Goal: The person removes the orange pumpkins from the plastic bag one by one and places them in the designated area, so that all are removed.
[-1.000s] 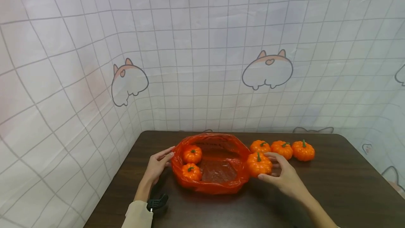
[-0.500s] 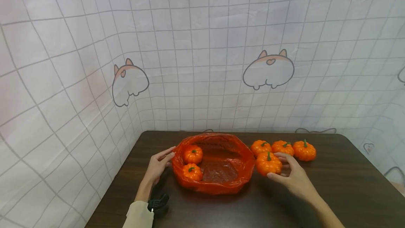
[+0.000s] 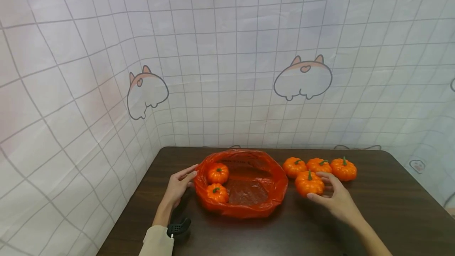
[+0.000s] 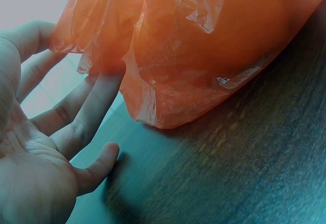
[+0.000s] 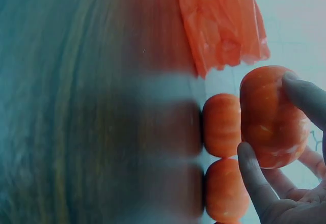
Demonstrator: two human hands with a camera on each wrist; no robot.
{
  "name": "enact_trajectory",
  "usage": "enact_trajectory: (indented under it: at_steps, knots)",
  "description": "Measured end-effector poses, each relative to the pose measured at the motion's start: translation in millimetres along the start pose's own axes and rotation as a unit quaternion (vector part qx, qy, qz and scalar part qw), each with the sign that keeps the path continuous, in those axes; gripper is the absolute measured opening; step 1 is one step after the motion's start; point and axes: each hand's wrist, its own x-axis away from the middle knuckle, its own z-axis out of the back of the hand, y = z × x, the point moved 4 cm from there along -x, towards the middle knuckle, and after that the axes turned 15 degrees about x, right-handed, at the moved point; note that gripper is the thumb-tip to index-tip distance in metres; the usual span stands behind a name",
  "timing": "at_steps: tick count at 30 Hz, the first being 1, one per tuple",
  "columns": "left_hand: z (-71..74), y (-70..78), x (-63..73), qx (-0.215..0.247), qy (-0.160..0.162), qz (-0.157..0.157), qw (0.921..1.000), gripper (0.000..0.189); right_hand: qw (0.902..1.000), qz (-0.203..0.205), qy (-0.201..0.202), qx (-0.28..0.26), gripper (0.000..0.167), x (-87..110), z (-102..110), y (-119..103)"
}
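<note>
My left hand (image 3: 177, 187) holds the left rim of a red plastic bag (image 3: 245, 210) between thumb and fingers. In the left wrist view, loose plastic covers its fingertips (image 4: 104, 89) partly. Two small orange pumpkins sit inside the bag, one pumpkin (image 3: 218, 173) behind the other pumpkin (image 3: 217, 193). To the right of the bag, my right hand (image 3: 337, 200) grips another orange pumpkin (image 3: 309, 184), green stem up. The right wrist view shows thumb and fingers around the sides of that pumpkin (image 5: 272, 117).
Behind the held pumpkin stand three more in a row: a left pumpkin (image 3: 294, 166), a middle pumpkin (image 3: 318, 164) and a right pumpkin (image 3: 344, 170). All rest on a dark wood table (image 3: 263, 236). A white gridded cloth (image 3: 227, 70) hangs behind and at the sides.
My right hand, with its pumpkin, has moved right, away from the bag's right rim, leaving a gap between them. My left hand and the two pumpkins in the bag have stayed put.
</note>
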Motion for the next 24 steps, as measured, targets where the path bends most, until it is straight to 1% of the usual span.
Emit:
enact_trajectory:
  at_steps: [7,13,24]
  knots:
    - [1.1,-0.5,0.7,0.003,0.005,0.006,1.0000,0.041,0.9996,-0.003,-0.003,0.026,0.076,-2.0,1,8]
    - [0.9,-0.8,1.0,0.004,0.002,0.003,1.0000,0.041,0.9988,-0.007,-0.011,0.046,0.076,-5.1,0,16]
    - [-0.7,0.8,2.5,-0.002,0.008,0.004,1.0000,0.042,0.9968,-0.006,-0.039,0.069,0.079,-14.6,-2,26]
